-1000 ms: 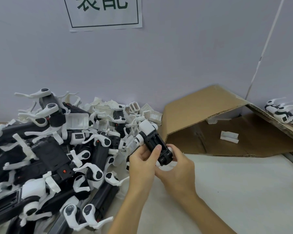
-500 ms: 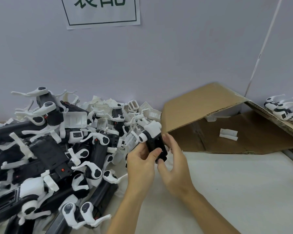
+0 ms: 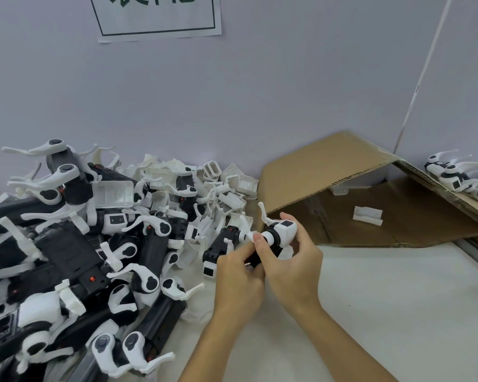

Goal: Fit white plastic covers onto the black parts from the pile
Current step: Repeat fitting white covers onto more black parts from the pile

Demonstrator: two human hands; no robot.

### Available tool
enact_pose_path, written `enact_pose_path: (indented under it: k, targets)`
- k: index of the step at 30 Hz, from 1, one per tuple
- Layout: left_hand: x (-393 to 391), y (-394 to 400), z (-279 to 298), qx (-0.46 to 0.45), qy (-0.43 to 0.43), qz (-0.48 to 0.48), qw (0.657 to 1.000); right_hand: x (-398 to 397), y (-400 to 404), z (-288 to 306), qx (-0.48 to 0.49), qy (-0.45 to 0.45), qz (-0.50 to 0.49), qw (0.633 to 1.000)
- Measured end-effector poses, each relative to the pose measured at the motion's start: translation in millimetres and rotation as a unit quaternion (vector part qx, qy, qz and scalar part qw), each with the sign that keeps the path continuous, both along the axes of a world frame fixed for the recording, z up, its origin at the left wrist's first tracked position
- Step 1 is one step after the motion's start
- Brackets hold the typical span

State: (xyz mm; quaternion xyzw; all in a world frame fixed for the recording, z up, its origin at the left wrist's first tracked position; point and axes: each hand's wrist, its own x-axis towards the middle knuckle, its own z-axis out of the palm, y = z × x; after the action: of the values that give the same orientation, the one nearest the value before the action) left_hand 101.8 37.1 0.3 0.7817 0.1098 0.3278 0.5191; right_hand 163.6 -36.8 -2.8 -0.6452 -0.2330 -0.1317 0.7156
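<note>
Black plastic part with a white boxy cover [image 3: 283,235] now sits turned in your grip, above the bench [image 3: 384,299] beside the pile [image 3: 80,244]. Your left hand [image 3: 239,274] pinches its stem; your right hand [image 3: 295,260] curls round the cover, which looks seated.

The wall sign [image 3: 156,16] at the frame's top loses its characters past the edge. Both hands cover most of the black part [image 3: 262,253] at center.
</note>
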Motion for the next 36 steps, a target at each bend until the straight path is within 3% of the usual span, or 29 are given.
enact_pose_path:
  k: [6, 16, 21, 26, 31, 36]
  targets:
    - [-1.7, -2.4, 5.0, 0.005, -0.009, -0.005, 1.0, -1.9, 0.5, 1.8, 0.013, 0.002, -0.009, 1.0]
    - [-1.4, -1.3, 4.1, 0.059, -0.002, 0.016, 0.998, 1.8, 4.7, -3.0, 0.044, 0.075, 0.087, 0.992]
    - [-1.9, -3.6, 4.7, 0.041, -0.016, 0.016, 0.999, 1.6, 1.5, -2.2, 0.029, 0.027, 0.075, 0.996]
    - [-2.9, 1.3, 8.6, -0.051, -0.042, 0.012, 0.998, 8.6, -5.9, 0.5, -0.041, -0.004, 0.173, 0.984]
    - [-4.0, 6.9, 17.3, -0.205, -0.105, 0.013, 0.973, 9.3, -12.6, -6.9, -0.08, 0.026, 0.123, 0.989]
    - [-3.9, 11.8, 19.7, -0.296, -0.096, 0.004, 0.95, 5.3, -9.3, -5.1, -0.082, 0.029, 0.182, 0.98]
